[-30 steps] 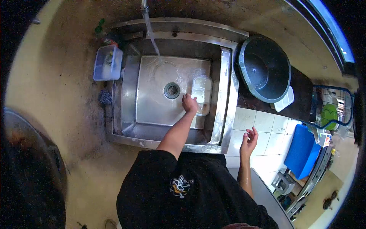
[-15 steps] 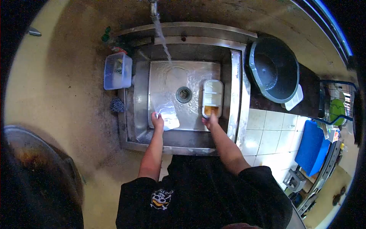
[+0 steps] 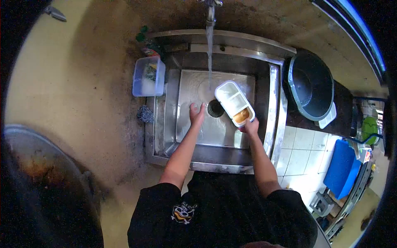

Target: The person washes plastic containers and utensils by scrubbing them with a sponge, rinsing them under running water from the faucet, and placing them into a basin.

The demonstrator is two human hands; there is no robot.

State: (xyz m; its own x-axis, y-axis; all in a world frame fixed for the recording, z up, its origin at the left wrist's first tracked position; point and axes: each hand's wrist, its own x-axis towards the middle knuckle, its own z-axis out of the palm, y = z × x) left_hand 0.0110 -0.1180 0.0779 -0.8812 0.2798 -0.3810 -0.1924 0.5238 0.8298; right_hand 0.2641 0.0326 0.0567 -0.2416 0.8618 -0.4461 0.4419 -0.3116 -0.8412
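Over the steel sink (image 3: 169,140), the right hand (image 3: 250,126) has its grip clenched on the near end of a white divided container (image 3: 234,102), set at a slant, something orange-brown in its nearest compartment. The left hand (image 3: 197,115) is near the drain (image 3: 215,108), grip released, thumb and fingers parted. Water (image 3: 209,51) runs from the faucet (image 3: 211,16), and a dark basin (image 3: 310,84) stands on the surface (image 3: 344,118) at right

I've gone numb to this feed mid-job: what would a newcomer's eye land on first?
Probably the white divided container in the right hand, something orange-brown in its compartment nearest that hand. Next, water streaming from the tap into the steel sink. Then the big dark basin to the sink's right.
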